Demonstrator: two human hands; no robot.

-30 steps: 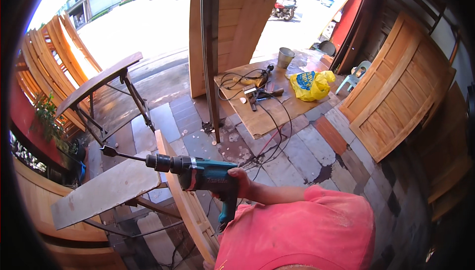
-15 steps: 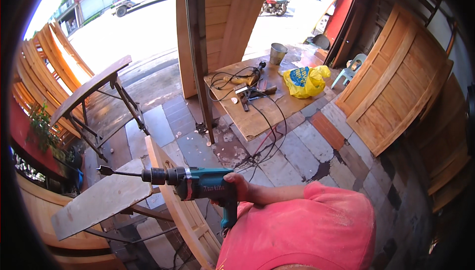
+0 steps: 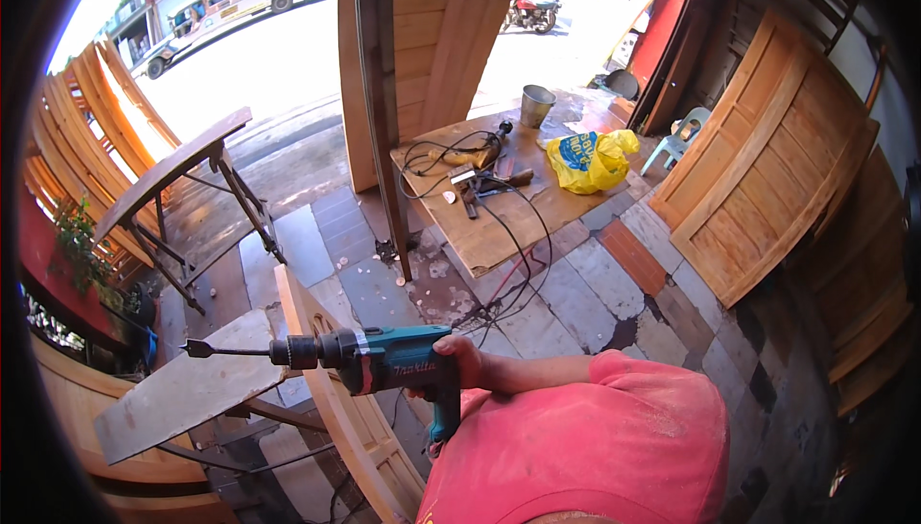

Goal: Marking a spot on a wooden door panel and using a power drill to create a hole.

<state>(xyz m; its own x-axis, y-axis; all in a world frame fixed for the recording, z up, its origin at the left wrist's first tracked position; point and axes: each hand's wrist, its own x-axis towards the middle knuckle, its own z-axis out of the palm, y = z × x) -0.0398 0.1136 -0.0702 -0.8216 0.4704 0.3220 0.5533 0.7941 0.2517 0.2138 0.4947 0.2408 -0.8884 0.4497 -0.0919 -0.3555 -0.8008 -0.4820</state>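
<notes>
Gripping the teal drill (image 3: 384, 359) by its handle, my right hand (image 3: 459, 363) is closing its fingers around it and holding it level, spade bit (image 3: 223, 350) pointing left over a curved wooden frame (image 3: 331, 399) and grey board (image 3: 182, 392). Left hand is lying out of view.

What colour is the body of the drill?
Teal, with a black chuck; the head view shows the drill clearly.
</notes>
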